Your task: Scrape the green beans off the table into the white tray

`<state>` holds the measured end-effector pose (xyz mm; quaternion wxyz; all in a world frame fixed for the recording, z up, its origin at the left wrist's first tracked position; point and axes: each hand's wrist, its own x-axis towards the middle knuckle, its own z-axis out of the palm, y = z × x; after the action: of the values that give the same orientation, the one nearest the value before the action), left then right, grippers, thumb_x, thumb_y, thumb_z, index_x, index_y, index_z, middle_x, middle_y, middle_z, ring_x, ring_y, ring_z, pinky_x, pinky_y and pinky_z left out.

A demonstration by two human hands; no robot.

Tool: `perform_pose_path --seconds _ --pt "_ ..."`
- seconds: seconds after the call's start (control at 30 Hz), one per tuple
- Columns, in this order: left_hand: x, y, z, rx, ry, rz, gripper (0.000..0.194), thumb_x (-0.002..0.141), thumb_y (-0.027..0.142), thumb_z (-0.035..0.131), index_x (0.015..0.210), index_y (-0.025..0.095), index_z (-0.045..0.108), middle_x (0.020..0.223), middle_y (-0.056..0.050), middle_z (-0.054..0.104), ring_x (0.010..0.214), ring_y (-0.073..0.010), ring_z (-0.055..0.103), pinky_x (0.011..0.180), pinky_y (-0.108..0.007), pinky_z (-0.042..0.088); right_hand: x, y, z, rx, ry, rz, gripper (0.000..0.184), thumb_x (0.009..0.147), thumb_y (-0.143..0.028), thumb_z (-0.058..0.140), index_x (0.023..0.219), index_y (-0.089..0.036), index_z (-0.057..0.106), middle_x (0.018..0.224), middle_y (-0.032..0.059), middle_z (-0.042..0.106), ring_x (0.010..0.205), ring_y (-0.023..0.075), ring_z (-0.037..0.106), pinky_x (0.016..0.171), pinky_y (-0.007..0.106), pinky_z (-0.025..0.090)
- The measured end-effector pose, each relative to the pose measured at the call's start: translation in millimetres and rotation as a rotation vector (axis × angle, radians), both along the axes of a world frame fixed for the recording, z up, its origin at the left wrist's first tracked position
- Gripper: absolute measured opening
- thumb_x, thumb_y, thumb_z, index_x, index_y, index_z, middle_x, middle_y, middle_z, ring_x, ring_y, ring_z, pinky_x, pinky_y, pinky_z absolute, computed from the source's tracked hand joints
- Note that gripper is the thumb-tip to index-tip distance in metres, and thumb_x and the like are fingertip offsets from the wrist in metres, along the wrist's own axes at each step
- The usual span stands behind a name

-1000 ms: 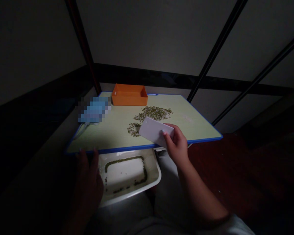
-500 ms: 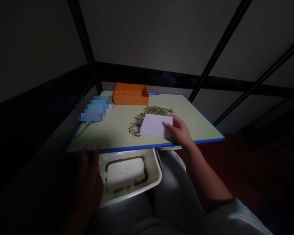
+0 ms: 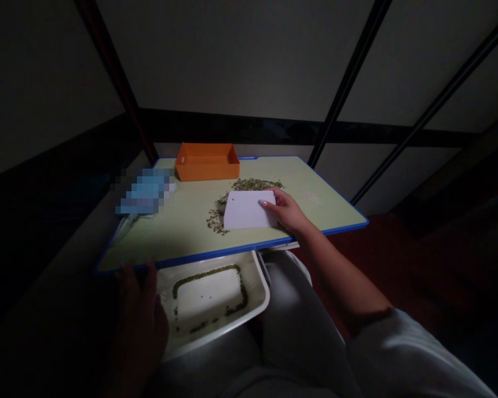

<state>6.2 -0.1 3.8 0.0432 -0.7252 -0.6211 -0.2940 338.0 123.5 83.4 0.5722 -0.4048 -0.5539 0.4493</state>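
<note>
In my right hand point(image 3: 286, 210) is a flat white plastic scraper point(image 3: 249, 211) with a small hole near one corner, thumb on top and fingers behind. Its broad face is tilted toward me, hiding part of the small green beans or seeds point(image 3: 257, 184) scattered on the table; I cannot tell their exact kind. My left hand point(image 3: 143, 315), in deep shadow, has its visible fingers stretched apart, tips at the table's blue front edge. It overlaps the left side of a white basin point(image 3: 255, 309), and whether it touches the basin is unclear. Green grains line the basin's bottom edges.
An orange open box point(image 3: 207, 170) stands at the back of the pale green table point(image 3: 178, 221). A blurred-out blue object point(image 3: 145, 190) with a pale strap lies on the left. Dark-framed panels point(image 3: 232, 61) rise behind. The basin sits above my lap, under the front edge.
The scraper has turned from slanting down to nearly level, and my right hand has risen with it over the table. The camera view has shifted slightly. My left hand keeps its place by the basin.
</note>
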Motion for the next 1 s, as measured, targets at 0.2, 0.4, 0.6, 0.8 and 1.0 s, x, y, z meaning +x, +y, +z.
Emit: perform_pose_path --seconds 0.2,0.4,0.6,0.8,1.0 --pt "-5.6 2.0 -0.1 -0.023 0.012 -0.027 0.081 0.08 0.016 0.046 0.146 0.033 0.002 0.161 -0.009 -0.01 0.146 -0.0359 0.001 0.116 -0.06 0.024 -1.0 0.5 0.4 -0.037 0.035 0.027 0.036 0.061 -0.039 0.078 0.086 -0.021 0.058 0.072 -0.0045 0.062 0.063 0.0124 0.055 0.057 0.024 0.043" --pt "-5.3 1.4 0.4 -0.009 0.017 -0.041 0.084 0.078 0.015 0.047 0.146 0.033 0.002 0.161 -0.007 -0.011 0.146 -0.0344 0.0 0.117 -0.058 0.021 -0.8 0.2 -0.7 -0.04 0.034 -0.007 0.036 0.061 -0.038 0.077 0.086 -0.021 0.057 0.072 -0.0043 0.062 0.062 0.0124 0.055 0.056 0.024 0.043" --pt "-3.6 2.7 0.1 -0.004 0.016 -0.027 0.078 0.082 0.017 0.043 0.147 0.031 0.003 0.161 -0.007 -0.012 0.147 -0.0345 0.0 0.117 -0.058 0.021 0.4 -1.0 -2.8 -0.034 0.041 -0.053 0.035 0.06 -0.037 0.076 0.084 -0.021 0.057 0.072 -0.0043 0.062 0.063 0.0127 0.055 0.056 0.024 0.043" --pt "-2.7 2.4 -0.3 -0.001 0.0 -0.024 0.082 0.078 0.014 0.045 0.146 0.033 0.003 0.161 -0.005 -0.011 0.147 -0.0335 0.0 0.118 -0.057 0.02 0.2 -2.7 -1.1 -0.043 0.045 -0.063 0.035 0.058 -0.036 0.078 0.083 -0.021 0.059 0.071 -0.0041 0.063 0.062 0.013 0.055 0.055 0.024 0.043" --pt "-2.6 1.7 0.1 0.003 -0.005 -0.023 0.081 0.079 0.015 0.045 0.147 0.031 0.004 0.161 -0.008 -0.009 0.147 -0.0344 0.002 0.117 -0.059 0.022 0.3 -3.8 -1.7 -0.021 0.009 -0.052 0.035 0.061 -0.039 0.076 0.084 -0.021 0.058 0.072 -0.0039 0.062 0.063 0.0131 0.055 0.056 0.024 0.043"
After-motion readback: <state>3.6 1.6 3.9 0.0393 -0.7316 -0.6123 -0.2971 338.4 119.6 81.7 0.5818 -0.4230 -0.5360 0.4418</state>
